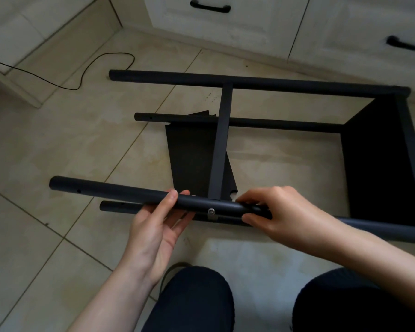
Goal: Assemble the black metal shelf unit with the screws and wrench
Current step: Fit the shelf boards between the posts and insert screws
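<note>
The black metal shelf unit [249, 83] lies on its side on the tiled floor, its tube legs pointing left. One shelf panel [381, 164] is fixed at the right end, and a crossbar [222, 144] joins the far and near legs. A silver screw [211, 211] sits in the near top leg [106, 190]. My left hand [158, 226] holds this leg from below, thumb on top, just left of the screw. To the screw's right, my right hand [276, 212] grips the same leg. A loose black panel [192, 159] lies on the floor inside the frame. No wrench shows.
White cabinets with black handles [210, 6] line the far wall and the left side. A black cable [82, 70] snakes over the floor at the upper left. My knees [197, 300] in dark trousers are at the bottom edge.
</note>
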Available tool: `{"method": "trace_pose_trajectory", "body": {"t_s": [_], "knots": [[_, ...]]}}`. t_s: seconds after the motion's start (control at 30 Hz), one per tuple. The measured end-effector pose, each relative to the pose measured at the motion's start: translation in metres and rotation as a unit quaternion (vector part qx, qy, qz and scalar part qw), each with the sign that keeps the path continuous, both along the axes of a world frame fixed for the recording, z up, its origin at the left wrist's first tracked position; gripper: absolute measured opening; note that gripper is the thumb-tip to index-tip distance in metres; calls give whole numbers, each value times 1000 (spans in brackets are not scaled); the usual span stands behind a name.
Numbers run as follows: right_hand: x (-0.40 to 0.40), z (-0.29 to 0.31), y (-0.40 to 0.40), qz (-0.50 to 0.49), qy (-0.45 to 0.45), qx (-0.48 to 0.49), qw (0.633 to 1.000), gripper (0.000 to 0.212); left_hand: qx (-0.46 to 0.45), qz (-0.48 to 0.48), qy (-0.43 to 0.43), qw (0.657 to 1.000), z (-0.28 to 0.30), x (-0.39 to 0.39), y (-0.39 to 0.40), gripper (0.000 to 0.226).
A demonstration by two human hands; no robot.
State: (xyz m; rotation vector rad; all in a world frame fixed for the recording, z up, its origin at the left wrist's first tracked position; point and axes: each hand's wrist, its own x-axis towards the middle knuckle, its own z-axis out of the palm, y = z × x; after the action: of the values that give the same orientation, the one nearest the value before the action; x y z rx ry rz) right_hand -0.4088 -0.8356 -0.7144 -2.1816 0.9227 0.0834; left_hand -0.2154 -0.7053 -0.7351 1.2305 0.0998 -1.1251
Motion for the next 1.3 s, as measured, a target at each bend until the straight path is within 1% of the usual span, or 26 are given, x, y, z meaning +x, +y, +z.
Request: {"method": "trace_pose_trajectory", "body": {"t_s": [0.13, 0.37, 0.53, 0.67, 0.73, 0.8, 0.87, 0.93, 1.03, 1.13, 1.2, 1.3], "knots": [[0, -1, 2, -10, -12, -4, 1000, 25, -8, 2, -1, 1000, 0, 1, -2, 35], [-2, 11, -3, -19, -25, -15, 999, 21, -28, -16, -32, 999, 24, 4, -10, 56], [-8, 26, 1, -24, -22, -14, 999, 25, -35, -30, -41, 998, 42, 1, -10, 49], [-15, 52, -1, -36, -34, -15, 999, 26, -46, -64, -100, 992, 70, 1, -14, 44], [-18, 70, -4, -45, -39, -6, 998, 26, -46, -85, -144, 985, 91, 1, -20, 45], [-22, 90, -5, -49, -40, -3, 998, 25, -49, -113, -179, 976, 115, 0, -26, 52], [-28, 110, -4, -48, -35, -12, 998, 22, -55, -148, -213, 964, 139, -5, -32, 59], [-35, 130, -2, -46, -19, -26, 998, 22, -57, -174, -255, 950, 162, -13, -36, 60], [-47, 157, 3, -56, 7, -40, 998, 23, -67, -208, -306, 927, 193, -27, -44, 52], [-61, 174, 10, -87, 1, -28, 996, 22, -66, -237, -327, 913, 219, -44, -53, 45], [-73, 179, 17, -127, -28, 12, 991, 17, -64, -256, -337, 904, 235, -56, -58, 40], [-92, 179, 29, -205, -74, 75, 973, 11, -59, -300, -362, 881, 254, -82, -60, 34]]}}
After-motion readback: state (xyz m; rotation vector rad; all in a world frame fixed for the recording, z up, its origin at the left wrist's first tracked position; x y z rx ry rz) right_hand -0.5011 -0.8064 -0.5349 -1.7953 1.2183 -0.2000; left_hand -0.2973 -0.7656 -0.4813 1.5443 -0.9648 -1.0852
